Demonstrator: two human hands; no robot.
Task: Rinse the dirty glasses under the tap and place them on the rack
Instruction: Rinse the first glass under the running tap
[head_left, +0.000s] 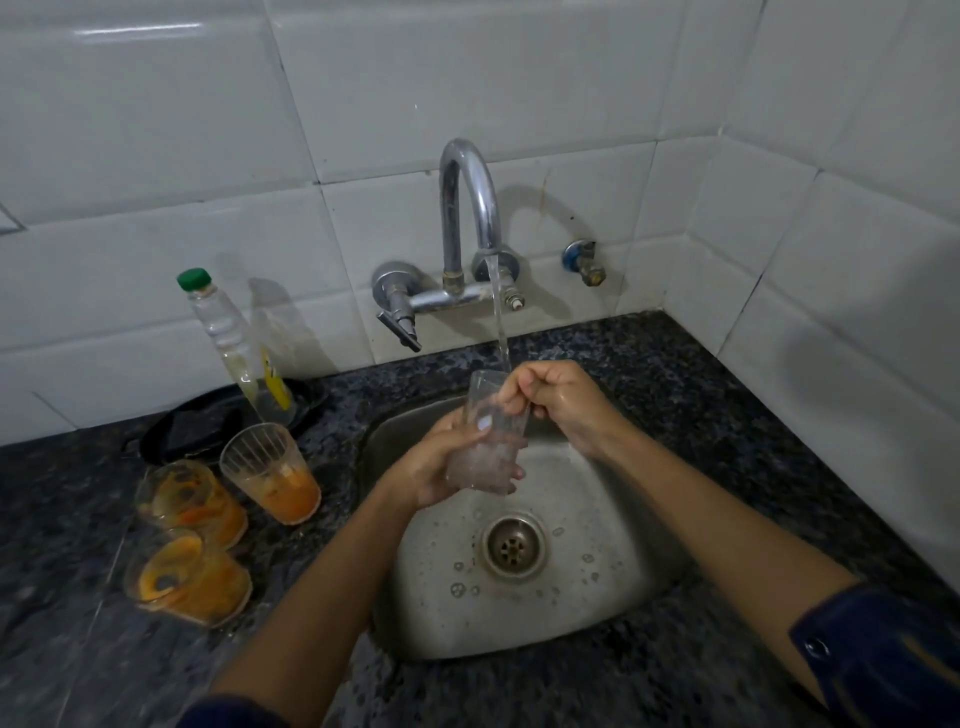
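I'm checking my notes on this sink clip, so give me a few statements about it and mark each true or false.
1. Water runs from the tap into the held glass. True.
2. The left hand holds the glass over the sink. True.
3. Four dirty glasses stand on the counter. False: three, with orange residue, left of the sink.
4. The bottle has a red cap. False: it is green.
5. The right hand is at the glass's rim. True.

Left hand (434, 467) grips a clear glass (491, 441) under the running tap (470, 208), right hand (558, 402) at its rim, over the sink (597, 519)
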